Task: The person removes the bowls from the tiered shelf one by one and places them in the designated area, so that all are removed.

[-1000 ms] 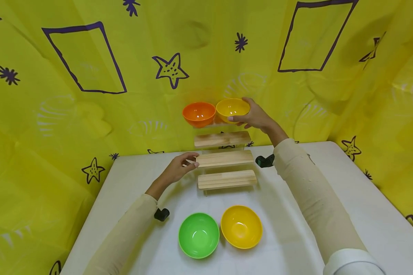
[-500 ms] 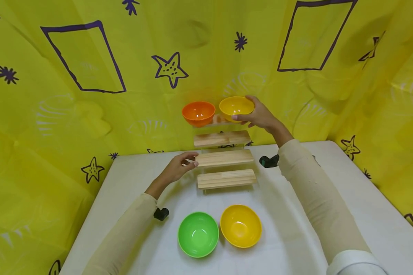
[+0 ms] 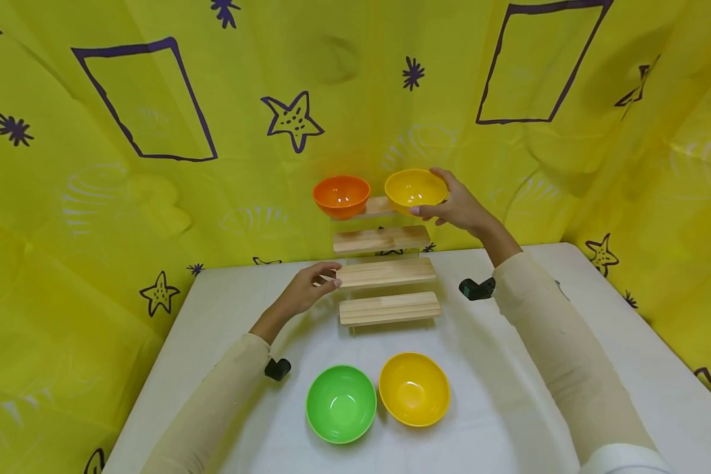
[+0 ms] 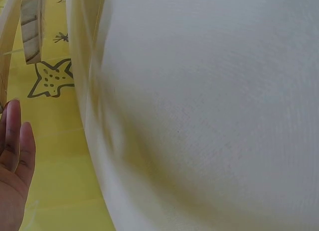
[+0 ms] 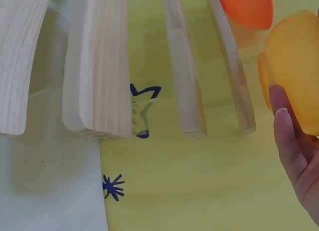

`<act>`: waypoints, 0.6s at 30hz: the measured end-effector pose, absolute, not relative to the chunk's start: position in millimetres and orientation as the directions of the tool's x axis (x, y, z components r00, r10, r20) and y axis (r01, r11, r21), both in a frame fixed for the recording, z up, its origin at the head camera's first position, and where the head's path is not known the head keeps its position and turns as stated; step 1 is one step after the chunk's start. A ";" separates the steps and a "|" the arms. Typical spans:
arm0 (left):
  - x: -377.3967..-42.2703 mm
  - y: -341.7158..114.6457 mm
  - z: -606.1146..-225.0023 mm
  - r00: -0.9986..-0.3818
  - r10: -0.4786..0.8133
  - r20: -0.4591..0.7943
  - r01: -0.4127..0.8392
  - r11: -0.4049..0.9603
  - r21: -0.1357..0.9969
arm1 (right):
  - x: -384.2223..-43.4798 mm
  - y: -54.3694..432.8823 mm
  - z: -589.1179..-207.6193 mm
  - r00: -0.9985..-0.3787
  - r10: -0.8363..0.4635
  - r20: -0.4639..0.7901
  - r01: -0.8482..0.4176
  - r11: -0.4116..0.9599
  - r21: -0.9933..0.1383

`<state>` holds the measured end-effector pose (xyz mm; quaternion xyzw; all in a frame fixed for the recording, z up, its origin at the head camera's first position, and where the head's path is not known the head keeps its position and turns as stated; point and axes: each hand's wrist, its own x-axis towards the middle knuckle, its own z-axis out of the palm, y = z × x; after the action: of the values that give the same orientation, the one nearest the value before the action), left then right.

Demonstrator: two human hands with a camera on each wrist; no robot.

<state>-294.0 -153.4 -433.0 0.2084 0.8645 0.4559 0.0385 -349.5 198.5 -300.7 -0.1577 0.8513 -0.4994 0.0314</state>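
My right hand pinches a small yellow bowl by its right side, thumb in front and fingers behind. In the right wrist view that yellow bowl shows a gap from the top board. An orange bowl sits on the left end of the top board of a wooden stepped stand. My left hand holds the left end of the stand's third board down, thumb and forefinger at its edge. In the left wrist view, the left hand's fingers reach that board's end.
A green bowl and a larger yellow bowl stand side by side on the white-covered table, in front of the stand. Behind the stand hangs a yellow cloth with drawn stars and frames.
My right hand has carried the small yellow bowl to the right, away from the orange bowl, baring more of the top board. The left hand has stayed in place.
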 end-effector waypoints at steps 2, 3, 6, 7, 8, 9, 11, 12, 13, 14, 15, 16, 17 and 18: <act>-294.2 -153.2 -433.5 -0.909 0.397 0.127 0.329 0.496 0.804 | -346.0 200.7 -301.2 -0.945 -0.310 0.108 -0.245 0.446 -0.861; -294.3 -153.1 -433.6 -0.908 0.398 0.131 0.333 0.494 0.803 | -344.0 202.0 -301.5 -0.942 -0.315 0.113 -0.253 0.447 -0.858; -294.2 -152.9 -433.3 -0.906 0.402 0.135 0.337 0.489 0.805 | -338.1 205.7 -302.9 -0.937 -0.326 0.125 -0.269 0.445 -0.854; -294.1 -152.9 -433.2 -0.905 0.403 0.135 0.338 0.487 0.805 | -336.3 207.3 -303.5 -0.935 -0.331 0.130 -0.275 0.443 -0.853; -294.1 -153.0 -433.0 -0.904 0.405 0.137 0.339 0.486 0.806 | -334.3 208.7 -303.9 -0.933 -0.335 0.133 -0.281 0.442 -0.852; -293.9 -153.0 -432.6 -0.904 0.405 0.136 0.338 0.485 0.807 | -332.5 210.2 -304.5 -0.930 -0.340 0.137 -0.287 0.442 -0.850; -293.6 -153.2 -432.3 -0.906 0.403 0.133 0.335 0.487 0.807 | -329.0 212.8 -305.5 -0.929 -0.344 0.137 -0.289 0.439 -0.851; -293.6 -153.3 -432.3 -0.906 0.401 0.133 0.334 0.488 0.806 | -327.5 214.1 -306.0 -0.928 -0.346 0.137 -0.289 0.439 -0.851; -293.6 -153.5 -432.3 -0.905 0.403 0.135 0.337 0.488 0.805 | -325.9 215.2 -306.5 -0.927 -0.349 0.135 -0.289 0.437 -0.852; -293.7 -153.7 -432.4 -0.905 0.402 0.136 0.339 0.490 0.803 | -324.3 216.3 -306.9 -0.927 -0.350 0.133 -0.287 0.436 -0.853; -293.5 -153.8 -432.3 -0.904 0.404 0.139 0.342 0.490 0.802 | -323.1 217.4 -307.7 -0.928 -0.350 0.130 -0.284 0.435 -0.854; -293.7 -154.1 -432.4 -0.904 0.404 0.141 0.344 0.489 0.801 | -321.6 218.4 -308.2 -0.928 -0.351 0.125 -0.279 0.432 -0.857; -293.9 -154.2 -432.6 -0.902 0.406 0.144 0.347 0.487 0.802 | -320.2 219.4 -308.7 -0.928 -0.353 0.122 -0.276 0.427 -0.861; -294.1 -154.3 -432.6 -0.901 0.408 0.148 0.350 0.484 0.802 | -319.0 220.4 -309.4 -0.927 -0.356 0.119 -0.273 0.423 -0.864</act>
<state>-294.1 -154.3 -432.6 0.2201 0.8609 0.4577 0.0312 -319.0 220.4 -309.4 -0.1869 0.8424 -0.5038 0.0413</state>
